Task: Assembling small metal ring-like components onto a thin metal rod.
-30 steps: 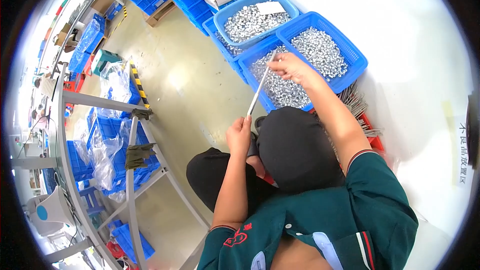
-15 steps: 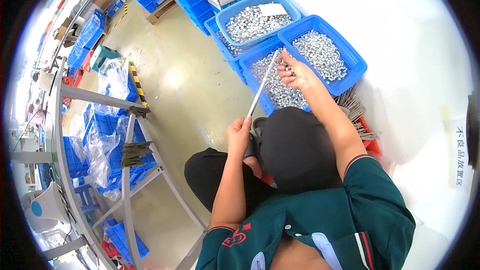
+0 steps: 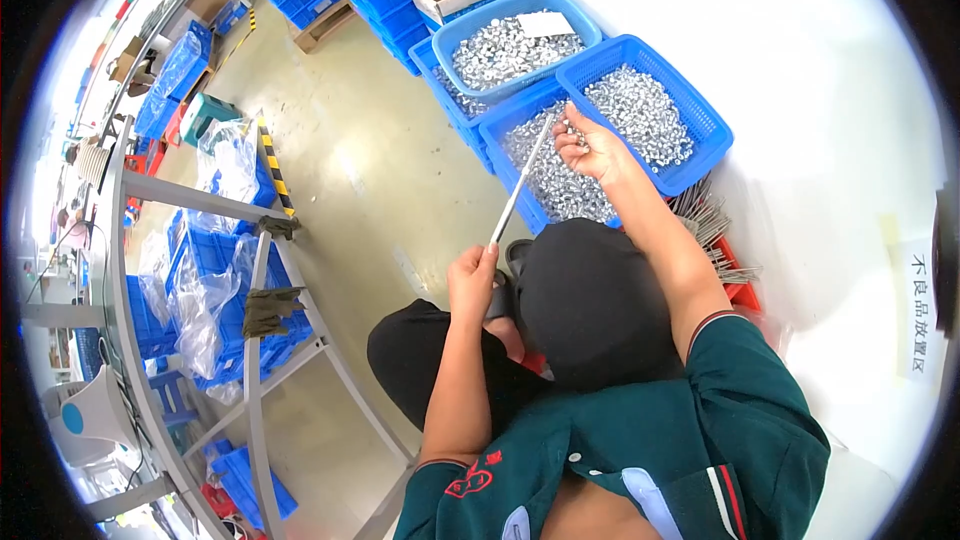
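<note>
A thin pale metal rod (image 3: 519, 188) slants up and away from my left hand (image 3: 472, 280), whose fingers are closed around its near end. Beside the far tip of that rod is my right hand (image 3: 594, 152), its fingers curled around some small silvery metal nuts. Both the rod's tip and the right hand are over a blue bin (image 3: 543, 214) filled with loose shiny nuts (image 3: 572, 192). How the nuts meet the rod's tip is too small to tell.
A blue basket (image 3: 712, 130) of similar nuts adjoins the bin on the right. Behind stands a light blue tub (image 3: 592, 28) with nuts and a white card (image 3: 545, 24). Metal rods lie in a red tray (image 3: 742, 292) by my right forearm. A grey frame (image 3: 255, 380) rises at left.
My left hand has dropped slightly toward me, and the rod with it. The right hand stays over the bin, fingers still curled.
</note>
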Motion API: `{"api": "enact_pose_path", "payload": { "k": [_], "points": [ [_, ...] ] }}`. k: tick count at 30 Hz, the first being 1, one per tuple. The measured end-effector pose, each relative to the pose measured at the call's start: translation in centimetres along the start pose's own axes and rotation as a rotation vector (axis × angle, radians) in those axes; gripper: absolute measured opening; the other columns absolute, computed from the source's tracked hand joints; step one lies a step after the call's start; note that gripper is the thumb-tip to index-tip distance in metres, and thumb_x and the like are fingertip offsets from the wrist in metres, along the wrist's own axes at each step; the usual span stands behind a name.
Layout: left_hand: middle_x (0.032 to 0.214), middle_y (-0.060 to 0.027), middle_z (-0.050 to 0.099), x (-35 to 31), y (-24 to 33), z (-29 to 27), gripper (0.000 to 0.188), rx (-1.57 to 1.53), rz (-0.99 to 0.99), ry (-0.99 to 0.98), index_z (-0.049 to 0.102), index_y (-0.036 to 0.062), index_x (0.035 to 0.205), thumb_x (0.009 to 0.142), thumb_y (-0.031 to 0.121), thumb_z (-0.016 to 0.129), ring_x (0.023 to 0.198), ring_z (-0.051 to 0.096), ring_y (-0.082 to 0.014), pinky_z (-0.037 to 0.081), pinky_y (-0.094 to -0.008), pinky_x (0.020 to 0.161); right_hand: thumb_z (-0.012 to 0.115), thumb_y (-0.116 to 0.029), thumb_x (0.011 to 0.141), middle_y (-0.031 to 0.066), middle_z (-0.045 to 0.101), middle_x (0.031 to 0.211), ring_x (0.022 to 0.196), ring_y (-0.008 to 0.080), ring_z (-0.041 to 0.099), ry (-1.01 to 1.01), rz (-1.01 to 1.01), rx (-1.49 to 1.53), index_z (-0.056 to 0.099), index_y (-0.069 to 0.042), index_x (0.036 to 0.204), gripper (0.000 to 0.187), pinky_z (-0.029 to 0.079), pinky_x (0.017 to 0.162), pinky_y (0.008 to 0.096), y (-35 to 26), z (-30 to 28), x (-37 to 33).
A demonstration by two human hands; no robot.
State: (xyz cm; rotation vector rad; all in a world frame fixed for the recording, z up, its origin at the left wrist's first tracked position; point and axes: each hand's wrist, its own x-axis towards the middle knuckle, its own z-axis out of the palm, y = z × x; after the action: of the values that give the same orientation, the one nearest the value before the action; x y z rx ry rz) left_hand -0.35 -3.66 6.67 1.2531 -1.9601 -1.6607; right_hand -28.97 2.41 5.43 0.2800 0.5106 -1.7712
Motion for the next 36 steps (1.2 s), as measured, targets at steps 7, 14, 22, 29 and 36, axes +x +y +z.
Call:
{"api": "enact_pose_path", "payload": {
  "k": [7,14,22,29,36],
  "points": [
    [0.049,-0.0038,0.045,0.1,-0.5,0.2,0.039,0.082,0.012,0.017,0.052,-0.0015,0.063,0.084,0.031,0.056,0.046,0.047,-0.0108,0.038,-0.0286,0.045,0.065,-0.026,0.079,0.0039,0.048,0.071,0.052,0.008,0.04,0.006,-0.035,0.009,0.049,-0.006,0.082,0.026,0.029,0.036,0.0143,0.4,0.2,0.1],
    [0.049,-0.0048,0.045,0.4,-0.9,0.1,0.038,0.101,0.013,0.006,0.053,-0.0012,0.064,0.084,0.031,0.057,0.046,0.047,-0.011,0.039,-0.0288,0.045,0.061,-0.037,0.08,-0.0005,0.041,0.062,0.046,0.0062,0.035,0.158,-0.043,-0.174,0.049,-0.007,0.082,0.033,0.024,0.034,0.0167,1.1,-0.1,0.2],
    [0.053,0.0045,0.038,-0.1,-0.5,0.3,0.037,0.122,0.041,-0.006,0.051,0.0015,0.061,0.086,0.029,0.056,0.051,0.033,-0.0056,0.027,-0.0254,0.044,0.063,-0.039,0.078,-0.0008,0.041,0.06,0.042,0.0062,0.033,0.119,-0.076,-0.181,0.051,-0.007,0.08,0.035,0.024,0.033,0.0172,0.3,0.8,-0.4],
    [0.05,-0.0067,0.047,-0.1,-0.1,-0.1,0.038,0.175,0.012,0.001,0.053,-0.0004,0.065,0.084,0.032,0.056,0.047,0.049,-0.0122,0.039,-0.0303,0.047,0.065,-0.038,0.077,-0.0022,0.039,0.056,0.04,0.0045,0.033,0.105,-0.017,-0.304,0.052,-0.007,0.078,0.034,0.023,0.032,0.0172,-0.2,1.9,-0.8],
    [0.05,-0.0065,0.047,-0.7,0.3,-0.5,0.036,0.249,0.11,0.058,0.054,0.0009,0.066,0.084,0.032,0.056,0.048,0.048,-0.0117,0.039,-0.0298,0.048,0.065,-0.035,0.078,-0.0017,0.04,0.054,0.038,0.0033,0.031,0.058,0.105,-0.543,0.051,-0.006,0.074,0.032,0.02,0.031,0.0153,-1.5,2.2,-1.4]
  ]
}}
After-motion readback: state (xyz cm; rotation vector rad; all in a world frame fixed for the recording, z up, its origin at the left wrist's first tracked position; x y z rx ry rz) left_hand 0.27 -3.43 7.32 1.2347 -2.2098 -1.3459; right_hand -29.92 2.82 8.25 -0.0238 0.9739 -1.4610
